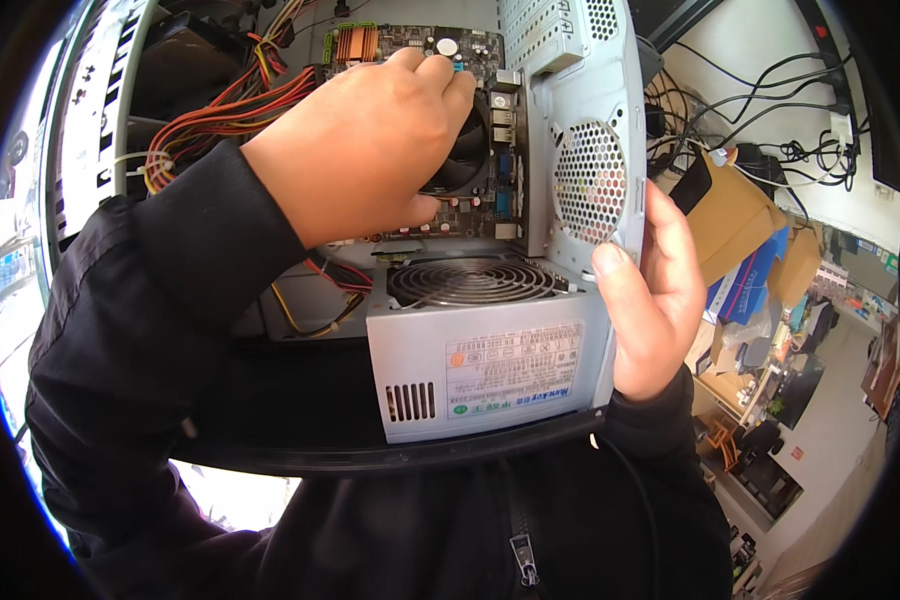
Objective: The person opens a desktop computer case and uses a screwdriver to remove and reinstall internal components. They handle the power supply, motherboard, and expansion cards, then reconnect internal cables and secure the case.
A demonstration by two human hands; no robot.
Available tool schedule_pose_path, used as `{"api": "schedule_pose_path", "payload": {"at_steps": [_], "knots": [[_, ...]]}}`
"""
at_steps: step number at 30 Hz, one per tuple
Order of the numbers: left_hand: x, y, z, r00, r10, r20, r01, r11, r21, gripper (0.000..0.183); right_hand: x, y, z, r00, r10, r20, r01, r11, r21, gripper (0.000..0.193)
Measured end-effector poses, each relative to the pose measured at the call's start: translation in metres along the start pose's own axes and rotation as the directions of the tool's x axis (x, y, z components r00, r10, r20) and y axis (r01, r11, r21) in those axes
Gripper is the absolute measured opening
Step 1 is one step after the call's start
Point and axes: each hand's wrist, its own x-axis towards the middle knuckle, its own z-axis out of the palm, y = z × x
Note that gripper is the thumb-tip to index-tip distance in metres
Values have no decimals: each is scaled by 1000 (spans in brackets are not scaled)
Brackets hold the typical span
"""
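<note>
An open computer case [558,120] lies before me with its inside showing. My left hand [380,135] reaches over the motherboard [410,228], its fingers bent down beside the black cooling fan [462,165]. The hand covers part of that fan. Its fingertips, and anything between them, are hidden. My right hand [660,300] grips the edge of the case's rear panel by the round perforated vent [590,180], thumb on the near face and fingers behind. Below the motherboard sits a grey power supply [490,375] with a round wire grille [478,280].
Red, yellow and black cables [235,118] bundle left of my left hand. A copper-coloured heatsink [356,43] stands at the board's far edge. On the right are tangled black cords [760,110], an open cardboard box [725,210] and a blue box [748,285].
</note>
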Motion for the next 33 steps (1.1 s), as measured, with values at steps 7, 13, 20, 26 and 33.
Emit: {"api": "schedule_pose_path", "payload": {"at_steps": [7,13,20,26,33], "knots": [[-1,9,9,992,-122,45,124,991,-52,87,-3,-2,1,999,41,-11,-41,999,25,63],[1,11,5,998,-64,6,64,996,-54,90,-1,-4,5,997,81,-17,-78,988,133,64],[1,7,10,998,-57,4,57,998,-8,94,1,-7,10,995,98,-22,-97,994,60,69],[4,2,6,1000,-11,-18,11,1000,-19,95,0,-5,9,996,85,-25,-83,994,66,70],[7,-3,6,999,29,-28,-30,999,-25,95,2,-5,4,997,75,-5,-75,997,-21,71]]}}
